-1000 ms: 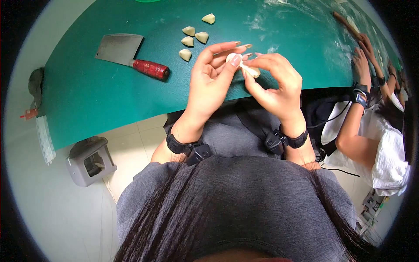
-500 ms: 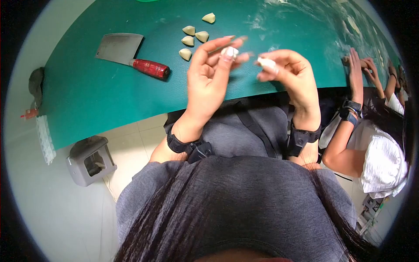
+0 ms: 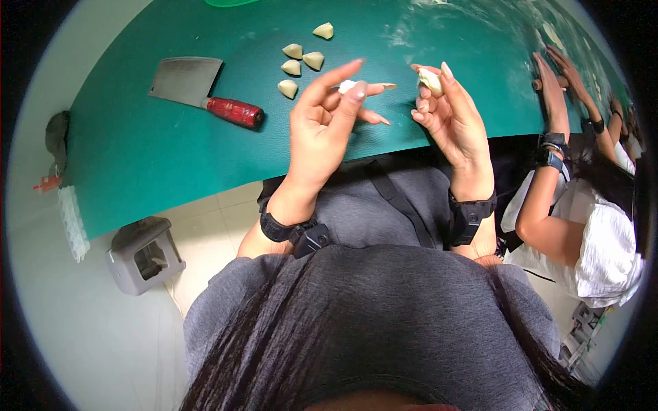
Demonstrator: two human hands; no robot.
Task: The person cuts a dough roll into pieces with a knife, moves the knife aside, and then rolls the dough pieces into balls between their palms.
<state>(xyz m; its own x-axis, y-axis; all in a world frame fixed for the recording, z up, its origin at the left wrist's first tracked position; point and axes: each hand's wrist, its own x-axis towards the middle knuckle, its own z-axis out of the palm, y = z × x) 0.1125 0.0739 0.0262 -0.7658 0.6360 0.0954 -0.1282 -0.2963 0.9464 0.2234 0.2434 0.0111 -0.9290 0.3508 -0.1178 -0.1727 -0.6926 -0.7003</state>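
Note:
My left hand (image 3: 322, 113) pinches a small white lump of dough (image 3: 347, 87) between thumb and fingers, with the index finger raised. A second pale dough piece (image 3: 430, 82) is held between the thumb and fingertips of my right hand (image 3: 452, 113), apart from the left. Both hands are above the front part of the green table. Just beyond my left hand lie several wedge-shaped dough pieces (image 3: 291, 67). Farther left, a cleaver (image 3: 185, 77) rests flat, its red handle pointing toward me.
The green mat (image 3: 185, 151) covers the table, with flour smears at the back right. At the right, another person's hands (image 3: 554, 96) press on a rolling pin (image 3: 541, 84). A grey stool (image 3: 145, 255) stands on the floor at the left. Something green (image 3: 232, 2) shows at the far edge.
My right hand has turned upright and moved slightly away from my left, its dough piece now higher. My left hand keeps its dough. The other person's hands have shifted.

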